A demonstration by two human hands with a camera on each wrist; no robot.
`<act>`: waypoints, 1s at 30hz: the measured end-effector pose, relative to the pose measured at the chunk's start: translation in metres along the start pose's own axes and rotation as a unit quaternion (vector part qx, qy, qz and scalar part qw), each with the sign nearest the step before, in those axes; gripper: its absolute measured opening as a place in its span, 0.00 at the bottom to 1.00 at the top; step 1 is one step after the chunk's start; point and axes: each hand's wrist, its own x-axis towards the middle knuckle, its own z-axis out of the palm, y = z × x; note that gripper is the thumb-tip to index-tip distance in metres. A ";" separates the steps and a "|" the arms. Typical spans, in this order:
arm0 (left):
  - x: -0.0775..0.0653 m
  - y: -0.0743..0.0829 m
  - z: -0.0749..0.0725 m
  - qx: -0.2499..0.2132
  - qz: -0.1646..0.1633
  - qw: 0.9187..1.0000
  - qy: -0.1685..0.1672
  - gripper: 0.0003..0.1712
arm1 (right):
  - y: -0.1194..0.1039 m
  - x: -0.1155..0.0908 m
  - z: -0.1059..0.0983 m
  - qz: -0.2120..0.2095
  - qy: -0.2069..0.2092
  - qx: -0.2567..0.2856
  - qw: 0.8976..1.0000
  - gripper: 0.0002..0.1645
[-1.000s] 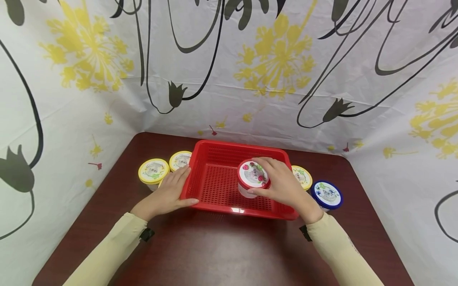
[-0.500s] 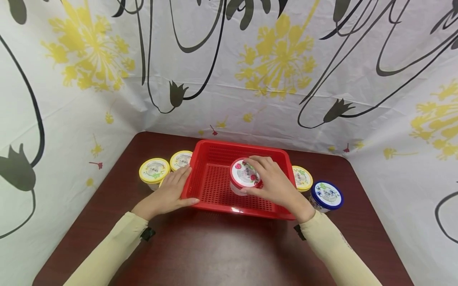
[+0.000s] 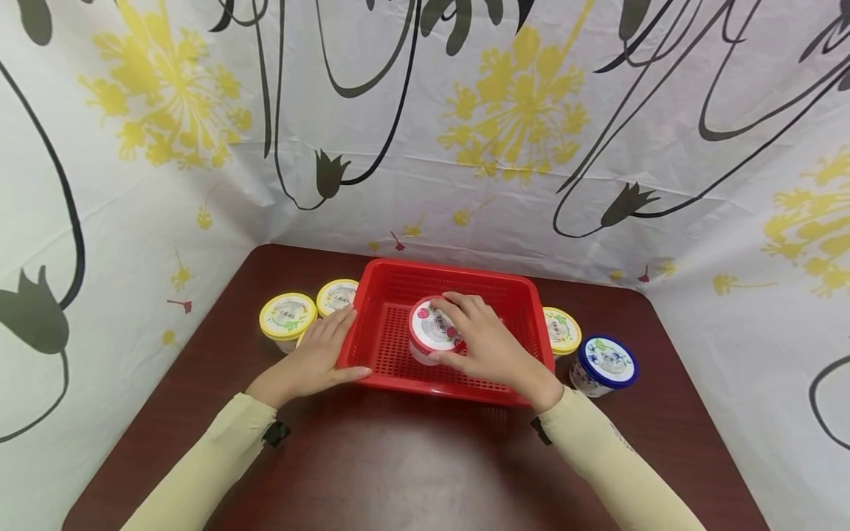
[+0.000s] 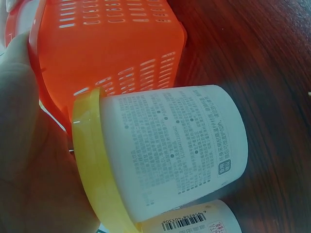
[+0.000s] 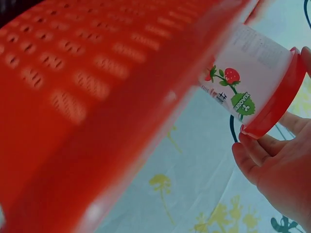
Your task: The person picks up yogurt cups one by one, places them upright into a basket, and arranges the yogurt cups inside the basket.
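Note:
My right hand [image 3: 491,343] grips a strawberry-printed tub [image 3: 433,326] by its red lid, fingers and thumb around the rim. That tub is upright over the left-middle of a red plastic basket [image 3: 432,388]; in the right wrist view the basket's rim hides its base. My left hand [image 3: 307,361] rests at the basket's left front corner, fingers straight along the side and thumb along the front rim. Close beside the left hand stands a white tub [image 4: 170,150] with a yellow lid, partly covered by the hand in the head view.
Left of the basket are yellow-lidded tubs, one at the outer side [image 3: 288,316] and one farther back [image 3: 336,295]. To its right stand another yellow-lidded tub [image 3: 561,330] and a blue-lidded tub [image 3: 606,363]. Patterned cloth [image 3: 425,147] walls in the dark wooden table [image 3: 412,464].
My right hand has carried the red-lidded tub leftward across the basket. The left hand has stayed at the basket's corner.

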 end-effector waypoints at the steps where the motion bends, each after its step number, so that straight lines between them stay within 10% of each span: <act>1: 0.000 0.000 0.000 -0.001 -0.001 1.000 0.000 0.68 | -0.001 0.001 0.002 -0.001 -0.001 -0.001 1.000 0.52; 30: -0.001 -0.003 0.001 -0.014 -0.007 1.000 0.000 0.68 | -0.015 0.016 0.045 0.023 -0.054 0.041 0.997 0.56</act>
